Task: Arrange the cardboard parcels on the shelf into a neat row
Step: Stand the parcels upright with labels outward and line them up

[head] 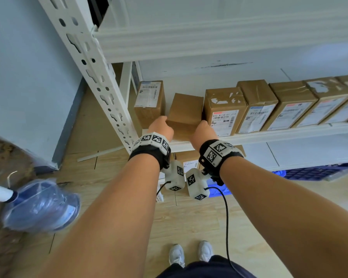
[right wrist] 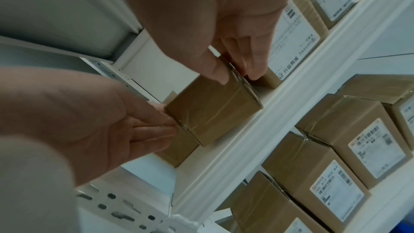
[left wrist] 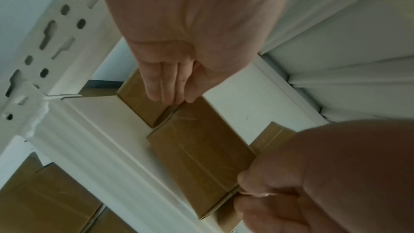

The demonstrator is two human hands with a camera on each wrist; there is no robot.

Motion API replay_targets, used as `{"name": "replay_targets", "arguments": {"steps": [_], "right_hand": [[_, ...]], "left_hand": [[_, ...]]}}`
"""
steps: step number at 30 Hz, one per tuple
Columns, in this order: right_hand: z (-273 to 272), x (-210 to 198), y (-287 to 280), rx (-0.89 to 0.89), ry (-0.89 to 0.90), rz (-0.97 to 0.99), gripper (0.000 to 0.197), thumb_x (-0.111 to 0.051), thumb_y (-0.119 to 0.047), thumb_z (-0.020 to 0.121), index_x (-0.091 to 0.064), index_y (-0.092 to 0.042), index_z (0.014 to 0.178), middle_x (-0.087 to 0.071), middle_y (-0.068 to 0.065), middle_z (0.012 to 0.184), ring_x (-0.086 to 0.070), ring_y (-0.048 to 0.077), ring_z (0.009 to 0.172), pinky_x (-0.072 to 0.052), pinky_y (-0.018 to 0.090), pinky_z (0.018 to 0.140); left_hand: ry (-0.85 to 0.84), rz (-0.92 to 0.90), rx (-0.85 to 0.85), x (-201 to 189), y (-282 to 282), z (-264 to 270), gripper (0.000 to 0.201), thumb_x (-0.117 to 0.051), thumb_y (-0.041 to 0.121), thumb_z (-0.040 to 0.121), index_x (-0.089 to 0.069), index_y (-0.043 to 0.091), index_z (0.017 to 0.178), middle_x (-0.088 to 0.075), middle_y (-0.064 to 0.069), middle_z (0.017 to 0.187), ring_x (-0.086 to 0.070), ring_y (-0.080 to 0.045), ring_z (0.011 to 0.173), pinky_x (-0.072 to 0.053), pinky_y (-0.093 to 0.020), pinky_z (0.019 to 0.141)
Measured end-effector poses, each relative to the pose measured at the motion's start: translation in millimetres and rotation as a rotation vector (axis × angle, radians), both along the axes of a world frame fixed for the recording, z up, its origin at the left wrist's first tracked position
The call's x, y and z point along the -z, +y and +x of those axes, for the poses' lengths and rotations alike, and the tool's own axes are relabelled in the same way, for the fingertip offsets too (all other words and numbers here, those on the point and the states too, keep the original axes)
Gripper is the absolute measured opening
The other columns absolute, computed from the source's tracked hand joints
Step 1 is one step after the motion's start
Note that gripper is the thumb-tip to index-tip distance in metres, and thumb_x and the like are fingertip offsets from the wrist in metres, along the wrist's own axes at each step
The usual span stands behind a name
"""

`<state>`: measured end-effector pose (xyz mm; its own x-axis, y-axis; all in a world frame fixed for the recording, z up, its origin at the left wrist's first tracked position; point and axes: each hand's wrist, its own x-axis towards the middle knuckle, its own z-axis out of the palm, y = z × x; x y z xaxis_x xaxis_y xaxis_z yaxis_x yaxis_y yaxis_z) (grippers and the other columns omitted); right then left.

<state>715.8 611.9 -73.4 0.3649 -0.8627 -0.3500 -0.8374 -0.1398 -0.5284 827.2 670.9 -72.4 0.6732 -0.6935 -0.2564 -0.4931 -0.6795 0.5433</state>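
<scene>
A plain brown parcel (head: 185,111) stands on the white shelf (head: 279,133), turned askew between a labelled parcel (head: 149,101) on its left and a row of labelled parcels (head: 269,107) on its right. My left hand (head: 163,123) lays straight fingers (left wrist: 165,84) against the plain parcel's (left wrist: 197,148) left side. My right hand (head: 203,127) pinches the plain parcel's (right wrist: 212,109) right front edge, thumb (right wrist: 215,70) on one face and fingers (right wrist: 253,66) behind it. That edge sits close to the nearest labelled parcel (right wrist: 289,42).
A perforated white upright (head: 92,63) stands just left of my left arm. The upper shelf (head: 209,43) hangs above the parcels. More labelled parcels (right wrist: 336,157) fill the shelf below. A blue water bottle (head: 40,205) and a blue crate (head: 313,173) sit on the floor.
</scene>
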Motion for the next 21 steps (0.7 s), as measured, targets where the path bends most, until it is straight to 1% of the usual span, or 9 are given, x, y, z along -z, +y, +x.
{"name": "replay_targets", "arguments": {"steps": [3,5,9,11,13,16,18,20,21], "right_hand": [[0,-9,-4,0.042,-0.102,-0.053,0.042,-0.041,0.005,0.090,-0.035,0.000,0.132,-0.051,0.020,0.129,-0.056,0.033,0.114,-0.050,0.038,0.092],[1,-18,-8,0.051,-0.158,-0.077,0.043,-0.041,0.005,0.089,-0.036,-0.001,0.131,-0.051,0.020,0.128,-0.056,0.033,0.112,-0.050,0.039,0.092],[4,-36,-13,0.006,-0.245,-0.098,0.052,-0.038,0.006,0.088,-0.032,-0.005,0.138,-0.049,0.020,0.130,-0.055,0.033,0.112,-0.050,0.040,0.091],[5,-43,-14,-0.029,-0.285,-0.126,0.057,-0.037,0.007,0.088,-0.029,-0.008,0.142,-0.050,0.021,0.129,-0.056,0.033,0.110,-0.051,0.038,0.088],[5,-48,-15,-0.065,-0.297,-0.150,0.063,-0.038,0.009,0.087,-0.027,-0.011,0.145,-0.052,0.020,0.127,-0.058,0.031,0.106,-0.052,0.036,0.084],[5,-52,-19,-0.098,-0.284,-0.181,0.066,-0.041,0.009,0.086,-0.028,-0.013,0.147,-0.051,0.017,0.131,-0.058,0.030,0.108,-0.051,0.033,0.082],[3,-55,-23,-0.115,-0.256,-0.181,0.064,-0.041,0.007,0.087,-0.030,-0.013,0.147,-0.051,0.016,0.135,-0.058,0.029,0.113,-0.051,0.033,0.084],[2,-58,-27,-0.129,-0.234,-0.174,0.062,-0.041,0.005,0.090,-0.029,-0.013,0.148,-0.052,0.014,0.136,-0.058,0.028,0.113,-0.051,0.032,0.081],[1,-59,-29,-0.137,-0.230,-0.172,0.061,-0.040,0.004,0.091,-0.029,-0.014,0.148,-0.053,0.013,0.135,-0.058,0.027,0.112,-0.050,0.030,0.078]], "left_hand": [[-0.023,-0.180,-0.053,-7,3,5,0.051,-0.044,0.001,0.089,-0.055,0.020,0.134,-0.063,-0.002,0.126,-0.057,-0.023,0.118,-0.046,-0.033,0.098],[-0.047,-0.283,-0.073,-16,4,8,0.049,-0.043,0.001,0.089,-0.059,0.021,0.131,-0.065,-0.002,0.122,-0.058,-0.023,0.116,-0.045,-0.030,0.097],[0.079,-0.430,-0.148,-34,2,12,0.052,-0.041,-0.003,0.091,-0.056,0.021,0.135,-0.061,-0.001,0.128,-0.054,-0.019,0.121,-0.040,-0.025,0.099],[0.119,-0.467,-0.172,-38,0,13,0.054,-0.041,-0.005,0.090,-0.054,0.019,0.136,-0.060,-0.002,0.131,-0.053,-0.018,0.123,-0.041,-0.027,0.105],[0.126,-0.469,-0.201,-38,-3,15,0.053,-0.042,-0.005,0.090,-0.053,0.016,0.137,-0.059,-0.002,0.134,-0.053,-0.019,0.126,-0.041,-0.034,0.109],[0.128,-0.425,-0.215,-35,-5,18,0.051,-0.045,-0.003,0.090,-0.053,0.017,0.137,-0.057,-0.001,0.137,-0.052,-0.020,0.128,-0.041,-0.034,0.108],[0.117,-0.364,-0.164,-32,-7,19,0.047,-0.047,0.002,0.090,-0.057,0.020,0.132,-0.060,-0.001,0.132,-0.056,-0.022,0.122,-0.046,-0.035,0.101],[0.082,-0.302,-0.093,-30,-8,18,0.038,-0.049,0.007,0.091,-0.061,0.020,0.125,-0.064,-0.002,0.123,-0.060,-0.025,0.111,-0.048,-0.032,0.089],[0.071,-0.280,-0.076,-29,-9,16,0.039,-0.050,0.009,0.091,-0.060,0.019,0.126,-0.064,-0.003,0.123,-0.060,-0.025,0.111,-0.048,-0.032,0.089]]}}
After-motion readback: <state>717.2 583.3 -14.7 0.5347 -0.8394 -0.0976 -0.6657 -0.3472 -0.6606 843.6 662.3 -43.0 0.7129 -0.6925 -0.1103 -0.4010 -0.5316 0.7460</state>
